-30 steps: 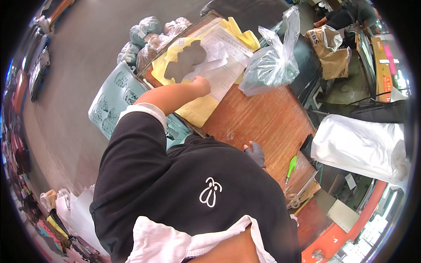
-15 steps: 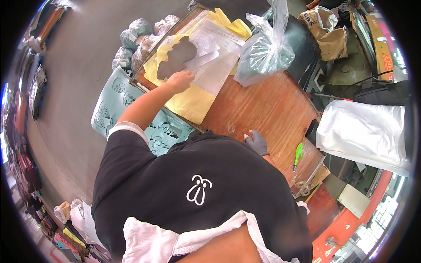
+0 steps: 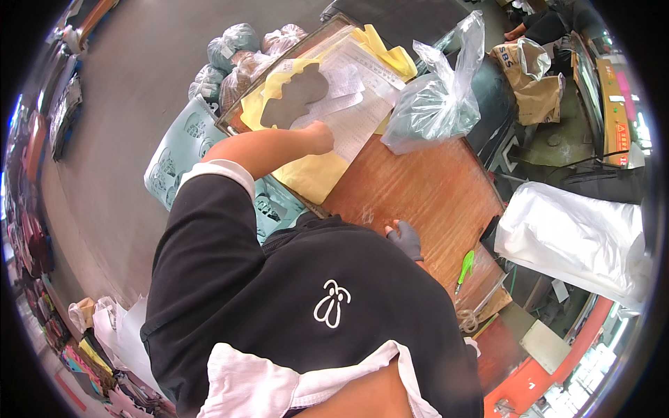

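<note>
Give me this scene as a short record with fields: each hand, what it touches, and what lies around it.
Left hand: bare, resting on the white printed paper sheets.
Right hand: in a dark grey glove, on the brown wooden tabletop.
Under the papers: yellow sheets.
Beside the papers: flat grey irregular piece.
Far side: clear plastic bag.
Near right edge: green pen-like tool.

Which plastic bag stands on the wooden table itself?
The clear knotted bag of grey-green contents, at the table's far edge. The large white bag lies off to the right.
</note>
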Demonstrator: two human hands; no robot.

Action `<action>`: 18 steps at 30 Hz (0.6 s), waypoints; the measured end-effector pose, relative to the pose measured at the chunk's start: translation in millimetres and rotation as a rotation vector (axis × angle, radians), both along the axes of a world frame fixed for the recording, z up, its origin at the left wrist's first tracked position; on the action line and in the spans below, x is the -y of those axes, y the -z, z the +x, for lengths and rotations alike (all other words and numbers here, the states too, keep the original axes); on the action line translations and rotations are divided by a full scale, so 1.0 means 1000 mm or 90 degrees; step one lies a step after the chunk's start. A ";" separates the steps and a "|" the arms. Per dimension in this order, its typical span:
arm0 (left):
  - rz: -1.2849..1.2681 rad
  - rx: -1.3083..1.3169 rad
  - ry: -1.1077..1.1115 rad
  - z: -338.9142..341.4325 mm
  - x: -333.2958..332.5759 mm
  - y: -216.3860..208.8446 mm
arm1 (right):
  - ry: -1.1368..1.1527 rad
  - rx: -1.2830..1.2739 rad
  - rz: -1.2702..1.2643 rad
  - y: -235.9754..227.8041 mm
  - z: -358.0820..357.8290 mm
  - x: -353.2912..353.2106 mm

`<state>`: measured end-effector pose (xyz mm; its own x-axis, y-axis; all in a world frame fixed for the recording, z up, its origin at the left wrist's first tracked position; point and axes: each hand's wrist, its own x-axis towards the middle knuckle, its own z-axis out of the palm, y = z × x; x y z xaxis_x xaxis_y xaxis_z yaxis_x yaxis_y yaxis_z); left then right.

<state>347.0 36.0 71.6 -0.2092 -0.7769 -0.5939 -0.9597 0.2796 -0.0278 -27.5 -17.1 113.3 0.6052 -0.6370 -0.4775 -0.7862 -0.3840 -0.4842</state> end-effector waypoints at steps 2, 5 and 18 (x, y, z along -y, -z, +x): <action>-0.026 0.024 0.027 -0.004 0.003 0.001 | 0.038 -0.006 0.024 0.002 -0.005 -0.002; 0.020 0.059 -0.027 -0.017 0.008 0.007 | 0.069 -0.009 0.051 0.006 -0.011 -0.004; -0.066 -0.051 -0.107 0.016 -0.002 0.015 | 0.092 0.020 0.048 0.018 -0.020 -0.007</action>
<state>363.2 38.5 56.8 -0.1145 -0.8613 -0.4950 -0.9929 0.1147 0.0300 -47.7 -9.8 94.9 0.5259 -0.6810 -0.5096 -0.8142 -0.2297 -0.5333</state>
